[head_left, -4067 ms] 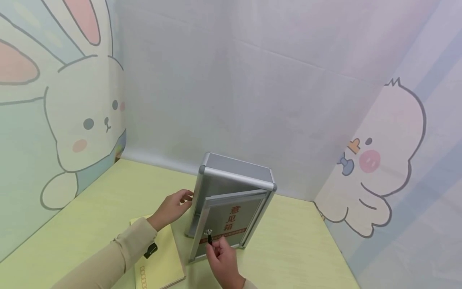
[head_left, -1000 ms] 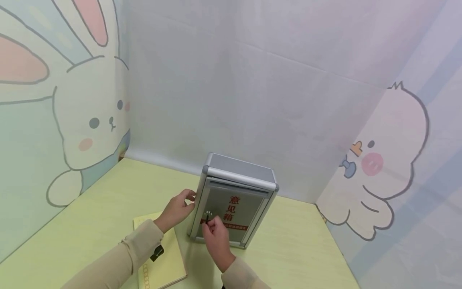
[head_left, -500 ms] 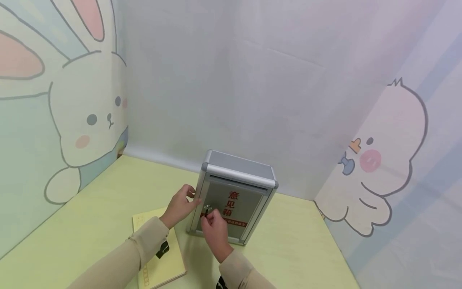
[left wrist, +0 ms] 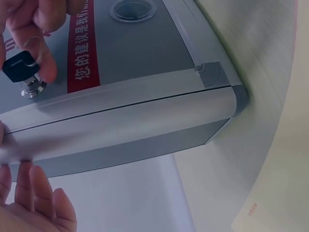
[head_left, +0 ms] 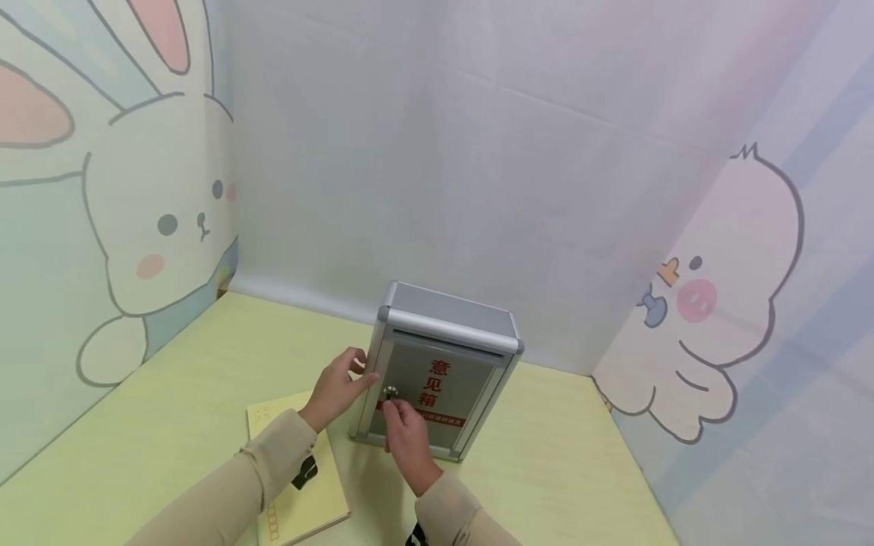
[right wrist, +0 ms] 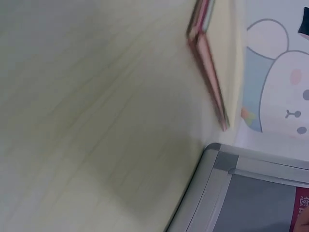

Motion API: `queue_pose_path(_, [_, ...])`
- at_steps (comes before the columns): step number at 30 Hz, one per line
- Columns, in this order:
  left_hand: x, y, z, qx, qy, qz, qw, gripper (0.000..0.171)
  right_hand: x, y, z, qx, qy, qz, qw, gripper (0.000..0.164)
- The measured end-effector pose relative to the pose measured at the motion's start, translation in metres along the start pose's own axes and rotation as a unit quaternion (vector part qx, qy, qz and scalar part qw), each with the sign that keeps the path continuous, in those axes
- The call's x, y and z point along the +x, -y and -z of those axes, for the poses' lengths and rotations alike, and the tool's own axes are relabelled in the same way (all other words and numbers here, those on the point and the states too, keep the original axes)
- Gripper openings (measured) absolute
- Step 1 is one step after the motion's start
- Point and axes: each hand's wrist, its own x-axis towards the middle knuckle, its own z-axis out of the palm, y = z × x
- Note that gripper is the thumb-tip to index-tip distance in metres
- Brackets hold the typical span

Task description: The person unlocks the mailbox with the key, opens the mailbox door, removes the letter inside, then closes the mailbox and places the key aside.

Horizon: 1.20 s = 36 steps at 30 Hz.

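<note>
A grey metal suggestion box (head_left: pixel 454 311) with red characters stands upright on the table, its front door (head_left: pixel 471 387) flush with the frame. My left hand (head_left: pixel 337 387) is at the box's left edge, thumb on the front frame and fingertips against the side panel. In the left wrist view, a black-headed key (left wrist: pixel 21 66) sits in the chrome lock (left wrist: pixel 34 88). My right hand (head_left: pixel 410 436) pinches the key's head between thumb and bent index finger. Only a sliver of that hand shows in the right wrist view, at the edge beside the box (right wrist: pixel 260 203).
A yellow stack that looks like envelopes (head_left: pixel 300 508), with printed postcode squares, lies left of the box, partly under my left sleeve. A grey curtain (head_left: pixel 437 189) hangs close behind. Printed cartoon panels flank the yellow table (head_left: pixel 567 470).
The door, ajar at first, has swung closed with my right hand on the key. My left thumb has come forward onto the front frame. Lately, the right hand shifts only slightly at the lock.
</note>
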Motion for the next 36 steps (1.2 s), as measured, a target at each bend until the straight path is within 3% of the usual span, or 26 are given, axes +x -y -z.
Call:
queue_pose_path(8, [-0.0001,0.0008,-0.0011,-0.001,-0.005,-0.003,1.0000,0.023,0.0036,-0.0015,0.0046,0.032,0.030,0.000,0.999,0.035])
queue_pose_path(19, [0.0000,0.0000,-0.0023,-0.002,-0.005,0.001,1.0000,0.025,0.0068,-0.0045,0.0068,0.056,0.027,-0.018,0.998,0.035])
queue_pose_path(26, [-0.0003,0.0023,-0.0016,-0.020,-0.004,0.011,0.9997,0.025,0.0070,-0.0045,0.0098,0.122,0.078,-0.064,0.987,0.035])
queue_pose_path(36, [0.0017,0.0041,-0.0019,-0.029,-0.002,0.000,0.9996,0.025,0.0038,0.0007,0.0039,0.143,0.041,-0.089,0.985,0.035])
